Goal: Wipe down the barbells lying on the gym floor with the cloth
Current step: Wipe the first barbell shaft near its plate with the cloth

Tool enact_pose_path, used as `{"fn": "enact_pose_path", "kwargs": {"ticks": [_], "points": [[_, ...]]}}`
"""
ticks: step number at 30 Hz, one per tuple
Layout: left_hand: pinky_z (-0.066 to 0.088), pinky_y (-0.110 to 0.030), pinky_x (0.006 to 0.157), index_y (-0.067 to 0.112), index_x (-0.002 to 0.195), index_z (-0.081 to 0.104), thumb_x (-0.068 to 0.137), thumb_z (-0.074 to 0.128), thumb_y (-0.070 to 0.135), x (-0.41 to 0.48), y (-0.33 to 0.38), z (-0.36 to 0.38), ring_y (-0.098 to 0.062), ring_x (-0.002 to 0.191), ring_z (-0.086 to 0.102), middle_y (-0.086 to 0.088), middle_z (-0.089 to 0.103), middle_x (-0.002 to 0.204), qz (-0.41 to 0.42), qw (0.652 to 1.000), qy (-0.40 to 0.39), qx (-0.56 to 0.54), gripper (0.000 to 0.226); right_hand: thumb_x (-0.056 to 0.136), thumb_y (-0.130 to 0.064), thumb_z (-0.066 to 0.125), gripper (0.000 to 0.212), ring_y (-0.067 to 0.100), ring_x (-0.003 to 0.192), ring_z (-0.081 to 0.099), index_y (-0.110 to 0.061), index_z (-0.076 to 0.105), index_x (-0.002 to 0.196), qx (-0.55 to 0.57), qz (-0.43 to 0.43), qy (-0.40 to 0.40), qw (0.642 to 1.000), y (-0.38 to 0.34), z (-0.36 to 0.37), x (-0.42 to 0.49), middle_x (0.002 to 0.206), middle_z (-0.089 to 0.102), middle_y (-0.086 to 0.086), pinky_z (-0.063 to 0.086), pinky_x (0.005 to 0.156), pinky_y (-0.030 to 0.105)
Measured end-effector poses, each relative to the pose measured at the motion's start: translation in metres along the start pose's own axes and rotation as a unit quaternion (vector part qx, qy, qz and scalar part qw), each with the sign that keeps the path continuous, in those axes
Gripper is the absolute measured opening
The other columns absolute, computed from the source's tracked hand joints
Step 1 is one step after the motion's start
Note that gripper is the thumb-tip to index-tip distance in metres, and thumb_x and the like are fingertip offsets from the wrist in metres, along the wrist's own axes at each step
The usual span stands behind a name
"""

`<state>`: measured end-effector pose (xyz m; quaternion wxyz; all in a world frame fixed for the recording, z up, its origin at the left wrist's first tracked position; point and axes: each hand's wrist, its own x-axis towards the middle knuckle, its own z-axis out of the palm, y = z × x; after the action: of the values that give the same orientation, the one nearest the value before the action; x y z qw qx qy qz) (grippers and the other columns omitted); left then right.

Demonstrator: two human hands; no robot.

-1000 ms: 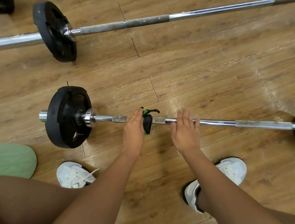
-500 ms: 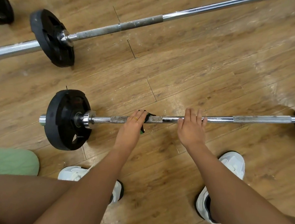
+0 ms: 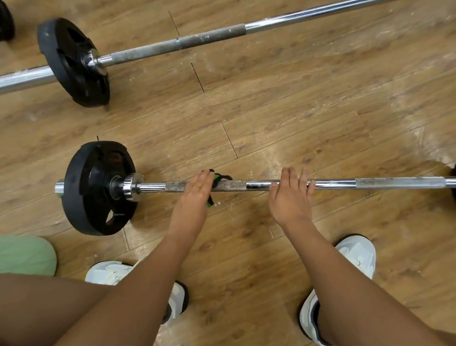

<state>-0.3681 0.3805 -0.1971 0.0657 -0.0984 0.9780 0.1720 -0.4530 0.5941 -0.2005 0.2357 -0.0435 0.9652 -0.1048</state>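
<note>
Right fingers (image 3: pixel 302 178) straighter; cloth (image 3: pixel 217 178) under left fingers (image 3: pixel 203 178)

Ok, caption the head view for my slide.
Left hand presses a green-and-black cloth onto the near barbell while right hand rests flat further along its shaft.

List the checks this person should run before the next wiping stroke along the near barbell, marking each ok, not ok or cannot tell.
1. Cloth on the near barbell: ok, draped over the shaft under the left hand.
2. Bar steadied: ok, the right hand lies flat on the shaft, apart from the cloth.
3. Room to stroke left: ok, bare shaft up to the plate.
4. Knurled section beside the cloth clean: not ok, pale flecks show.
5. Left thumb's hold under the bar: cannot tell, hidden.
6. Far barbell wiped: cannot tell.
</note>
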Motion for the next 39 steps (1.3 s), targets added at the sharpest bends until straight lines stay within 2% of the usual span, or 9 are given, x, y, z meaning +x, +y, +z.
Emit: {"fn": "enact_pose_path", "kwargs": {"ticks": [3,9,18,25,28,31,34,37,39], "points": [[0.028,-0.035,0.118,0.013,0.155,0.034,0.09,0.052,-0.016,0.0,0.006,0.002,-0.02,0.151,0.024,-0.004,0.032,0.162,-0.014,1.0,0.0,-0.016,0.073,0.108,-0.038,0.015,0.058,0.026,0.153,-0.013,-0.013,0.009,0.16,0.008,0.0,0.009,1.0,0.002,0.002,-0.001,0.168,0.004,0.003,-0.012,0.123,0.047],[0.033,-0.035,0.116,0.016,0.155,0.034,0.087,0.054,-0.018,0.01,0.028,0.003,-0.02,0.151,0.025,-0.002,0.031,0.162,0.073,0.996,-0.047,-0.009,0.079,0.107,-0.038,0.015,0.058,0.026,0.153,-0.013,-0.014,0.01,0.16,0.019,0.005,0.009,1.0,-0.001,0.001,-0.002,0.168,0.005,0.003,-0.012,0.123,0.046],[0.025,-0.033,0.12,0.017,0.154,0.038,0.096,0.048,-0.009,0.005,0.007,0.0,-0.017,0.149,0.029,-0.001,0.037,0.159,-0.051,0.998,0.008,-0.046,0.065,0.107,-0.037,0.014,0.058,0.026,0.153,-0.014,-0.014,0.009,0.16,0.012,0.011,0.004,1.0,-0.002,0.0,-0.003,0.168,0.004,0.002,-0.011,0.123,0.047],[0.015,-0.028,0.121,0.016,0.157,0.03,0.093,0.046,-0.015,0.02,0.024,0.001,-0.019,0.153,0.016,-0.002,0.026,0.164,0.085,0.994,-0.056,-0.027,0.073,0.107,-0.037,0.013,0.058,0.026,0.153,-0.013,-0.015,0.009,0.16,0.007,0.019,0.003,1.0,-0.005,-0.001,0.001,0.168,0.006,0.001,-0.01,0.123,0.047],[0.021,-0.031,0.121,0.018,0.158,0.028,0.091,0.045,-0.017,0.027,0.019,0.0,-0.02,0.151,0.023,-0.002,0.026,0.164,0.077,0.994,-0.075,-0.005,0.078,0.107,-0.036,0.014,0.058,0.027,0.153,-0.011,-0.015,0.01,0.16,0.004,0.021,-0.004,1.0,-0.007,-0.004,0.005,0.168,0.008,0.0,-0.009,0.123,0.047],[0.048,-0.041,0.1,0.018,0.154,0.035,0.089,0.048,-0.016,0.032,0.009,-0.006,-0.03,0.125,0.056,-0.001,0.041,0.156,0.026,0.996,-0.081,0.01,0.074,0.107,-0.038,0.014,0.058,0.027,0.154,-0.011,-0.017,0.007,0.161,0.003,0.013,-0.019,1.0,-0.004,-0.008,0.008,0.168,0.005,-0.001,-0.009,0.123,0.047],[0.05,-0.04,0.078,0.018,0.144,0.043,0.087,0.052,-0.014,0.03,0.001,-0.013,-0.031,0.098,0.065,-0.003,0.059,0.136,-0.014,0.997,-0.07,0.02,0.066,0.107,-0.039,0.016,0.058,0.028,0.154,-0.01,-0.018,0.006,0.161,-0.004,0.004,-0.027,1.0,-0.001,-0.01,0.008,0.168,0.005,-0.001,-0.008,0.123,0.047],[0.047,-0.044,0.102,0.016,0.151,0.04,0.088,0.051,-0.016,0.023,0.003,-0.008,-0.029,0.132,0.051,-0.004,0.042,0.156,-0.006,0.998,-0.069,-0.005,0.071,0.107,-0.039,0.017,0.058,0.028,0.154,-0.009,-0.018,0.008,0.161,0.001,0.0,-0.016,1.0,0.0,-0.005,0.004,0.168,0.007,0.0,-0.007,0.123,0.048],[0.042,-0.042,0.109,0.016,0.153,0.037,0.089,0.051,-0.015,0.023,0.016,-0.003,-0.025,0.144,0.038,-0.003,0.034,0.161,0.036,0.997,-0.069,-0.016,0.073,0.107,-0.038,0.017,0.058,0.029,0.153,-0.009,-0.018,0.009,0.16,0.002,-0.002,-0.002,1.0,0.002,-0.002,0.001,0.168,0.008,0.0,-0.007,0.123,0.049]]}}
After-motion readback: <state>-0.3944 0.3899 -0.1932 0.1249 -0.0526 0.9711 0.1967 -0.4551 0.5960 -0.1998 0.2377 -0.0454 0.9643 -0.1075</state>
